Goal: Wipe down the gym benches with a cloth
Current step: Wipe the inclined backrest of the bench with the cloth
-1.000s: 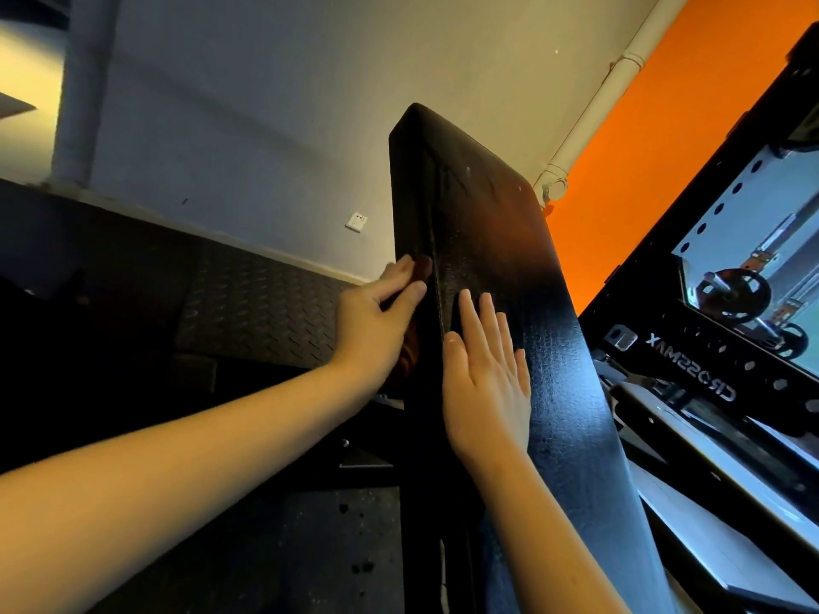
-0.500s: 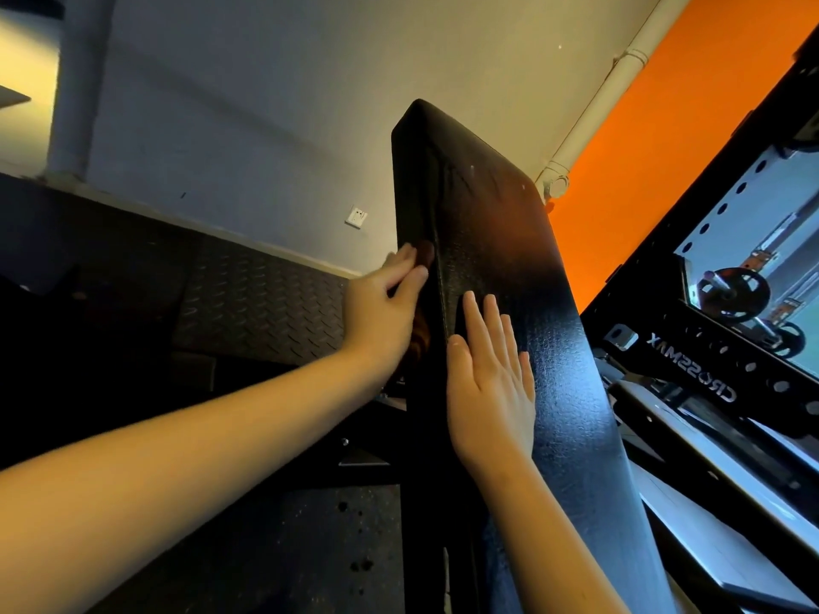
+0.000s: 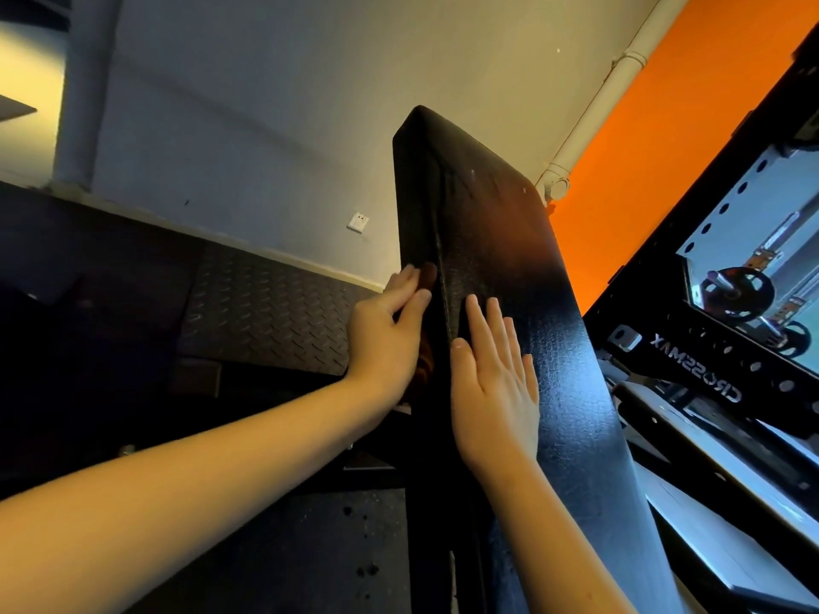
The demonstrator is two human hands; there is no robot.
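My left hand (image 3: pixel 385 343) presses the dark reddish cloth (image 3: pixel 427 277) against the side edge of the black bench pad (image 3: pixel 509 259), fingers nearly straight, to wipe that edge. My right hand (image 3: pixel 496 387) lies flat and empty on the pad's face, probably bracing it.

A white socket (image 3: pixel 358 222) sits on the grey wall (image 3: pixel 266 104) at ten o'clock. A white pipe (image 3: pixel 594 113) edges the orange wall (image 3: pixel 656 170) at one. A black rack (image 3: pixel 691 361), lettered CROSSMAX in reverse, stands at three; checker-plate flooring (image 3: pixel 266 312) lies at nine.
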